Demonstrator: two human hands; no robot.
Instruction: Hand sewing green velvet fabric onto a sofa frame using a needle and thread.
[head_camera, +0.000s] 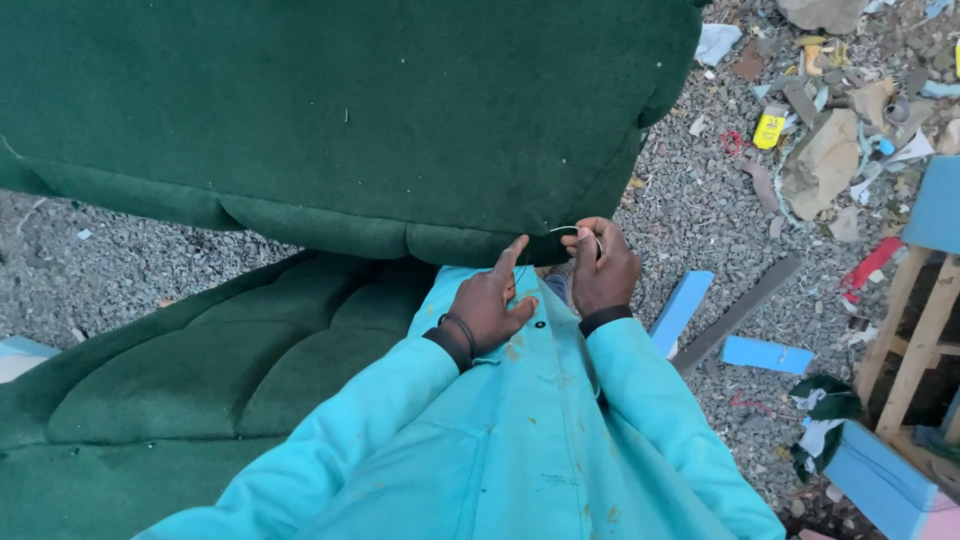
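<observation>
A large dark green upholstered cushion (330, 110) fills the top of the view, its padded edge hanging over my lap. My left hand (488, 300) presses a finger up against that lower edge, fingers otherwise curled, a dark band on the wrist. My right hand (600, 265) is closed on a thin curved needle (578, 230) at the cushion's edge, next to the left hand. A fine thread seems to run from it; I cannot follow it. Both arms wear turquoise sleeves.
A second green tufted cushion (190, 390) lies at lower left on grey gravel (690, 200). Blue foam offcuts (765, 354), a grey strip (735, 312), scrap litter (830, 150) and a wooden frame (915, 330) sit to the right.
</observation>
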